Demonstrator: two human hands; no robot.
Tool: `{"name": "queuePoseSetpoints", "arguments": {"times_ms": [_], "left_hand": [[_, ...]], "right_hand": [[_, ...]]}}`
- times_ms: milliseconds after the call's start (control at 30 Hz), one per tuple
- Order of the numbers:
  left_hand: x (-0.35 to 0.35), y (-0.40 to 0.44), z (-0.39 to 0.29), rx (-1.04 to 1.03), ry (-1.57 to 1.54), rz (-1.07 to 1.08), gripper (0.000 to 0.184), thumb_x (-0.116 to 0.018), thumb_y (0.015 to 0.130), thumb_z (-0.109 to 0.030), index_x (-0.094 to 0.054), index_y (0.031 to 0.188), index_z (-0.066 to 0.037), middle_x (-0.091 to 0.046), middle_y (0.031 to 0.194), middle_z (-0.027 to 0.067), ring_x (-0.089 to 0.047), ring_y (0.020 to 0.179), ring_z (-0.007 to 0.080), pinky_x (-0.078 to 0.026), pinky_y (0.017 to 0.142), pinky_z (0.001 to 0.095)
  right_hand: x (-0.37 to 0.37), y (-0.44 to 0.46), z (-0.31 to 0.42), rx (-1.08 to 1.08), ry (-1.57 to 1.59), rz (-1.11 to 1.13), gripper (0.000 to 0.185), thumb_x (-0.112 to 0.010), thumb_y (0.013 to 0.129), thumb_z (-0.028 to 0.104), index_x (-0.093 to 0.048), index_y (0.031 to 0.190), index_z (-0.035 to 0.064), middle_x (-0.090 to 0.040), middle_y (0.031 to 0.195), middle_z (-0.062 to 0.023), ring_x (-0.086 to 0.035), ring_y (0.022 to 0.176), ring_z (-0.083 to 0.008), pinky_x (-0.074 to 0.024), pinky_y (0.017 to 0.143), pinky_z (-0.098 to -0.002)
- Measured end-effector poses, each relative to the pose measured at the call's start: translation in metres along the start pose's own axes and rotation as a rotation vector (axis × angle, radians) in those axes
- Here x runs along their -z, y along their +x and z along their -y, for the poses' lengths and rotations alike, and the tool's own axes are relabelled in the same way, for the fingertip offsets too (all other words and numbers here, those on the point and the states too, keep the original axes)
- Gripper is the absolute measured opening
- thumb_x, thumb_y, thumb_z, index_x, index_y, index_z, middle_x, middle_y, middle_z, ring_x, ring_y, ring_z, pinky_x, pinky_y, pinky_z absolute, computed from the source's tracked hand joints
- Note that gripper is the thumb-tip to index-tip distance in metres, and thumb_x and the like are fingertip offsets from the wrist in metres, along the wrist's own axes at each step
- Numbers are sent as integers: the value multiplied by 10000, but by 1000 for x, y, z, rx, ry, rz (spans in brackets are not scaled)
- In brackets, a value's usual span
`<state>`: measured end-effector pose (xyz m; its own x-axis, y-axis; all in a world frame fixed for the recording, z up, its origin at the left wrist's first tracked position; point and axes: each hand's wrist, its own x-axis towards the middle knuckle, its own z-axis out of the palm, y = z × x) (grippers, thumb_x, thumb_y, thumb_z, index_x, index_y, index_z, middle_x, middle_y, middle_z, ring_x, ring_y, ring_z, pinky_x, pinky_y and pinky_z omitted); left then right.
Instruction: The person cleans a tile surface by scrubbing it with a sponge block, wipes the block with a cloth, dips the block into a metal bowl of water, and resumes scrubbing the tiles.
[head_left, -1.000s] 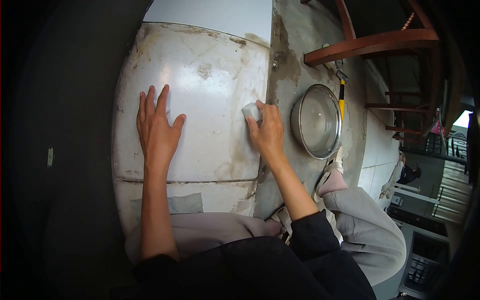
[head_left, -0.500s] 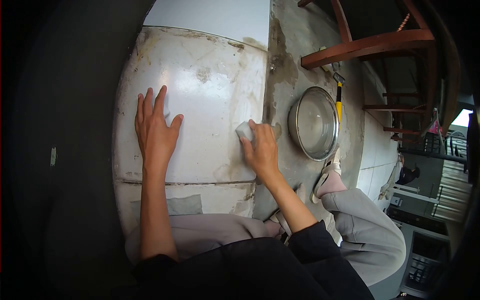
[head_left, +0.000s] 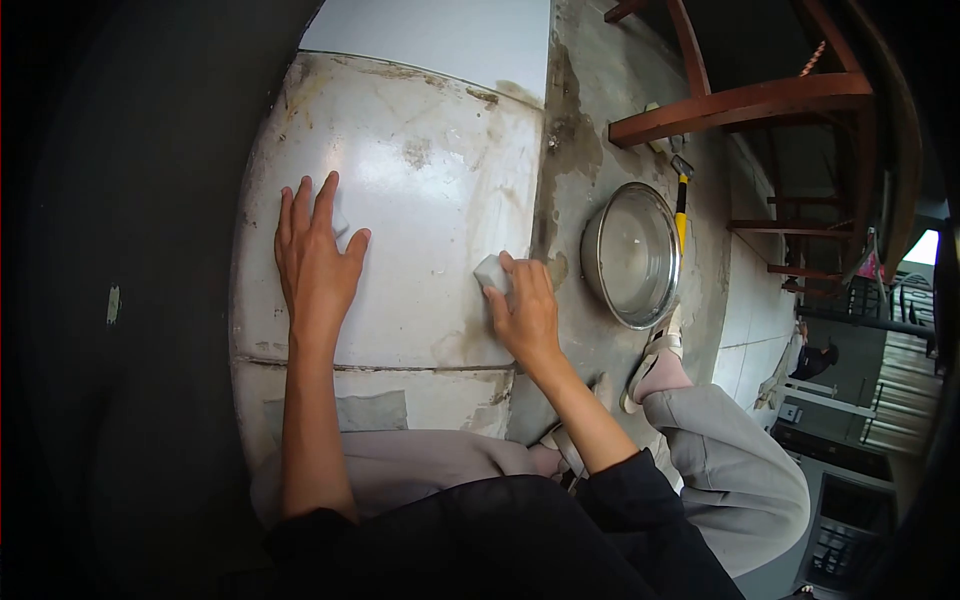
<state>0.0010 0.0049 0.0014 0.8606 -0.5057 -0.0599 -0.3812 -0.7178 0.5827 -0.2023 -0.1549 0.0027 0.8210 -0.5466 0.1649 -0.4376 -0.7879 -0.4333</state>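
My left hand (head_left: 318, 262) lies with spread fingers on a white, stained tile (head_left: 420, 220); a small pale thing shows partly between its thumb and forefinger, mostly hidden. Near the tile's right edge, my right hand (head_left: 530, 305) grips a light grey block (head_left: 491, 273) between thumb and fingers, against the tile. Brown smears run along the tile around the block. A round metal basin (head_left: 590, 258) with cloudy liquid stands on the grey floor to the right of my right hand.
Beyond the basin lies a yellow and black handled scraper (head_left: 682, 200). Reddish wooden frames (head_left: 750, 108) stand at upper right. A grey cloth-like patch (head_left: 370, 411) lies by my leg. Another person (head_left: 815, 360) is far off at the right.
My right hand has moved down along the tile's right edge with the grey block, mostly in the first half second. My left hand stays in nearly the same place.
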Motion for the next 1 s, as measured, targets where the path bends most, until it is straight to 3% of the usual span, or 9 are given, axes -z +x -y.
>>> {"name": "queuePoseSetpoints", "arguments": {"times_ms": [100, 167, 333, 500, 667, 800, 1000], "left_hand": [[-2, 2, 1, 3, 1, -4, 676, -736, 831, -178, -463, 1447, -117, -370, 1532, 162, -263, 1456, 343, -249, 1181, 478], [-2, -1, -1, 1, 9, 1, 668, -736, 832, -182, -471, 1441, -114, -382, 1525, 161, -266, 1456, 340, -254, 1180, 473], [-1, -1, -2, -17, -6, -32, 659, -735, 836, -193, -477, 1437, -111, -400, 1512, 165, -280, 1450, 341, -263, 1178, 468], [0, 4, 0, -1, -33, -60, 648, -733, 840, -186, -480, 1432, -115, -421, 1500, 162, -297, 1442, 345, -275, 1174, 458], [-6, 2, 2, -20, -63, -72, 642, -727, 846, -177, -476, 1436, -138, -429, 1500, 140, -292, 1447, 337, -273, 1177, 444], [-1, -1, -6, -37, -65, -89, 618, -734, 845, -185, -498, 1410, -98, -446, 1476, 168, -325, 1426, 351, -296, 1168, 456], [-3, 4, -2, -13, -44, -90, 621, -735, 845, -190, -498, 1411, -98, -451, 1473, 167, -319, 1430, 348, -301, 1164, 465]], "right_hand": [[1, -1, -1, 67, 4, -23, 415, -746, 737, 4, -611, 1129, -19, -591, 1006, -166, -580, 963, -353, -479, 828, -410], [-2, 39, -15, 6, 25, -11, 448, -711, 755, 2, -581, 1183, -24, -570, 1055, -201, -542, 1008, -385, -460, 881, -443], [-11, 129, -45, -53, -86, -103, 433, -712, 757, 4, -587, 1170, -24, -590, 1055, -197, -546, 1026, -393, -461, 879, -447], [3, 29, -9, 95, 56, 45, 469, -717, 737, -18, -585, 1187, -43, -561, 1021, -179, -541, 978, -374, -466, 863, -438], [-6, 86, -30, 84, 29, -18, 424, -699, 760, 0, -594, 1171, -26, -572, 1044, -187, -540, 1010, -375, -465, 871, -431], [-19, 141, -47, 67, -77, -160, 370, -730, 772, 40, -615, 1119, -17, -609, 1006, -177, -579, 972, -360, -469, 841, -421], [-1, 33, -11, 152, 95, 43, 495, -718, 745, -9, -583, 1220, -34, -559, 1015, -167, -546, 999, -359, -470, 859, -425]]}}
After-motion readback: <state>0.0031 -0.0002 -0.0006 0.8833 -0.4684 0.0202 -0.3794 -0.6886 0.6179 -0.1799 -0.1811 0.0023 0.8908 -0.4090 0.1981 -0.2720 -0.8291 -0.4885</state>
